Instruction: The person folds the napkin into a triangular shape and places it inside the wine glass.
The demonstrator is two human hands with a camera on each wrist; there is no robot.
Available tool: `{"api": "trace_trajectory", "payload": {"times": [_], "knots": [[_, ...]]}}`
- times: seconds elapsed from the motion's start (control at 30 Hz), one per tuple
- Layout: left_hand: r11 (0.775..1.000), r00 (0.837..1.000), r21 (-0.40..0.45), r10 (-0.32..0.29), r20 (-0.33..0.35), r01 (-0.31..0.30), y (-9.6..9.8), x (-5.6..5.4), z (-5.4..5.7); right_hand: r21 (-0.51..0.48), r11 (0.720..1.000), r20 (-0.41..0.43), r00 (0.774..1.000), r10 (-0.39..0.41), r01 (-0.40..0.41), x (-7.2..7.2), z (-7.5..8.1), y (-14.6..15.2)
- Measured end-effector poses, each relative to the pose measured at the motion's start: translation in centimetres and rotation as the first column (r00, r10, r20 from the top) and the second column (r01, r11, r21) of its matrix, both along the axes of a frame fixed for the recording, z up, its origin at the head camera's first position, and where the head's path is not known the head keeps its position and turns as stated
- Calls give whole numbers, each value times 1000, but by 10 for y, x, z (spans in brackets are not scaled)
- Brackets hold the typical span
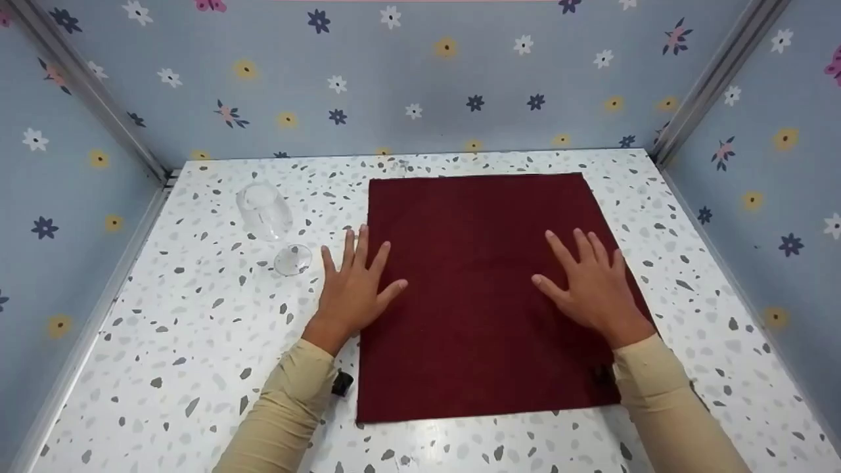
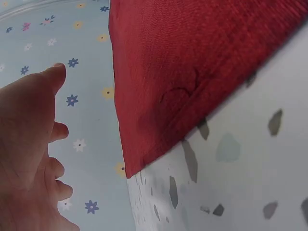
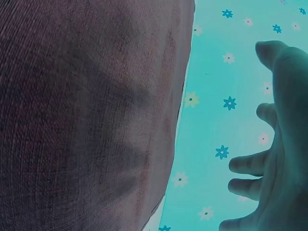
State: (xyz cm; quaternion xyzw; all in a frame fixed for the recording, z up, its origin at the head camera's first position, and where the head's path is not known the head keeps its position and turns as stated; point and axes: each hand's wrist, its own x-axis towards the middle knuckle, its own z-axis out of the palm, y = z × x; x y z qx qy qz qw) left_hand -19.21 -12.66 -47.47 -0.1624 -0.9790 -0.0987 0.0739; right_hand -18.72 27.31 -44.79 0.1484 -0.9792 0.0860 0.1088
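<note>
A dark red cloth (image 1: 473, 295), roughly square, lies flat on the speckled tabletop. Over its left edge my left hand (image 1: 355, 289) is spread, fingers straight and apart, holding nothing. My right hand (image 1: 591, 286) is spread the same way over the cloth's right side, also with nothing in it. The wrist views show the left hand (image 2: 33, 149) and the right hand (image 3: 279, 144) beside the cloth; whether either palm touches it I cannot tell. To the left of my left hand, a clear stemmed glass (image 1: 265, 211) lies on its side, its round foot (image 1: 293, 260) toward me.
Flower-patterned panels (image 1: 420, 72) wall in the speckled white table (image 1: 164, 315) at the back and both sides. Metal strips (image 1: 716, 79) run along the corners. A small black object (image 1: 341, 383) shows beside my left sleeve.
</note>
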Motion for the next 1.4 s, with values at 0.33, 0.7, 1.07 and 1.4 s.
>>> {"api": "trace_trajectory", "payload": {"times": [0.33, 0.7, 1.07, 1.4], "knots": [[998, 999, 51, -26, 26, 24, 2, 1, -1, -60, 998, -57, 998, 18, -21, 4, -2, -1], [995, 999, 86, -44, -9, 44, -4, 5, 0, -111, 993, -25, 999, 43, -46, 5, -3, -8], [970, 995, 226, -75, -64, 87, 3, 7, -6, -83, 995, -18, 998, 55, -56, 11, -8, -3], [970, 999, 238, -51, -1, 50, 8, 0, -7, -56, 996, 1, 998, 69, -69, 13, -7, -5]]}}
